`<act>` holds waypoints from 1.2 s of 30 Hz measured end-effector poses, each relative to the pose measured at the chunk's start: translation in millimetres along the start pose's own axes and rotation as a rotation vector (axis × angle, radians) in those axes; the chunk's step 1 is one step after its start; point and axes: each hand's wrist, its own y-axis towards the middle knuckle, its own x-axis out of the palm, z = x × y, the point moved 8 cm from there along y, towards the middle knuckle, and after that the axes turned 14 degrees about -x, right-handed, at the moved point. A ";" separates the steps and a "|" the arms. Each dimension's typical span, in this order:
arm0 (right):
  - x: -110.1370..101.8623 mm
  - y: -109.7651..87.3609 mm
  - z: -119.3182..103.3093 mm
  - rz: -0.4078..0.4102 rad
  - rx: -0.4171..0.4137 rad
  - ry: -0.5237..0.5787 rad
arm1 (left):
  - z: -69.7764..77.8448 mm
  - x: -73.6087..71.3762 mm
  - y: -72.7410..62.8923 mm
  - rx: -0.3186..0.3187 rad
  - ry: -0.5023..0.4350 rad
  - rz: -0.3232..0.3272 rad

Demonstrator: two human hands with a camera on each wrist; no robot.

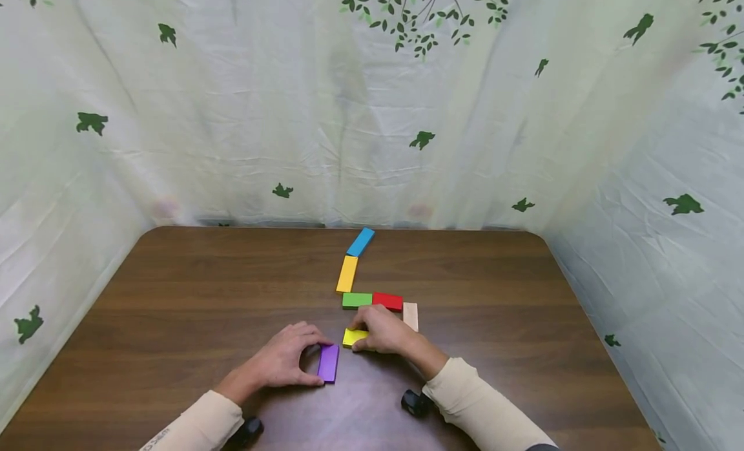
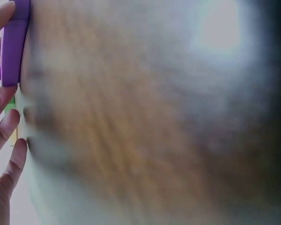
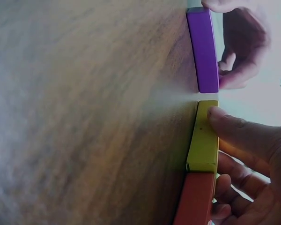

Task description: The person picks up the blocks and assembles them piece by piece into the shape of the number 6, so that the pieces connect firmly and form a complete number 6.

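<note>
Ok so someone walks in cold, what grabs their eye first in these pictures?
Probably the crooked line of bright blocks down the middle of the brown table, starting with a blue block near the far edge. Next, at the near end, the left hand holds a purple block by its ends while the right hand has its fingers on a yellow block. Behind hangs pale cloth with green prints.

On the brown wood-grained table (image 1: 203,296), a blue rectangular block (image 1: 361,242) lies farthest back; before it, an amber rectangular block (image 1: 347,274), then a green rectangular block (image 1: 357,300). Right of that, a red rectangular block (image 1: 387,301), then a beige rectangular block (image 1: 410,316). Before the green, a yellow rectangular block (image 1: 353,337); front-left of it, a purple rectangular block (image 1: 328,364).
</note>
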 end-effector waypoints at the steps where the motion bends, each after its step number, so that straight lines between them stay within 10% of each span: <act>1: -0.3 0.0 -0.1 0.001 -0.001 -0.004 | -0.8 -0.6 1.3 -0.004 -0.001 -0.001; 36: 1.0 -0.4 3.7 -0.004 0.016 -0.008 | -27.2 -14.6 52.8 -0.072 0.043 -0.026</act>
